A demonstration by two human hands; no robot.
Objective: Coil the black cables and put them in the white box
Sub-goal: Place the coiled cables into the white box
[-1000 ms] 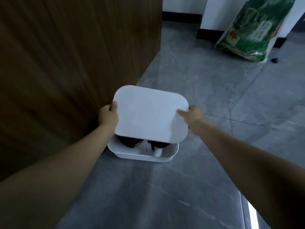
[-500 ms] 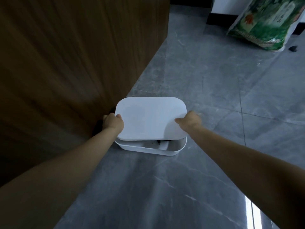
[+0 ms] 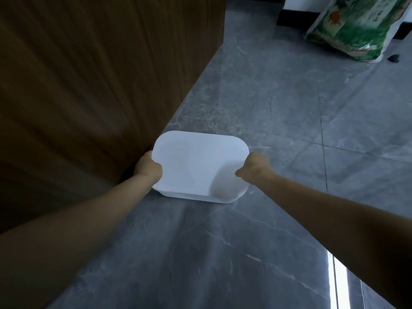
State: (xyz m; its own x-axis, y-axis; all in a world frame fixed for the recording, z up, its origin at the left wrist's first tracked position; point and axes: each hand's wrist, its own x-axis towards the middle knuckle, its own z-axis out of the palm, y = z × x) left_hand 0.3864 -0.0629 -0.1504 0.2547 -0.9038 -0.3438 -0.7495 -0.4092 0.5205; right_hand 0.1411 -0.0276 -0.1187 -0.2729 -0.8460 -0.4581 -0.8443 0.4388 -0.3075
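Observation:
The white box (image 3: 196, 197) stands on the grey floor beside a wooden panel, and its white lid (image 3: 198, 163) lies flat over it, covering the inside. The black cables are hidden under the lid. My left hand (image 3: 148, 167) grips the lid's left edge with curled fingers. My right hand (image 3: 253, 167) grips the lid's right edge in the same way. Only a thin strip of the box's front wall shows below the lid.
A tall brown wooden panel (image 3: 100, 85) rises right against the box's left side. A green printed sack (image 3: 356, 25) leans at the far right wall, with a small dark object (image 3: 393, 58) beside it. Grey tiled floor (image 3: 223, 253) stretches in front and to the right.
The lid, held tilted above the box a second ago with the black cables showing beneath, has come down flat onto the box. Both hands dropped with it.

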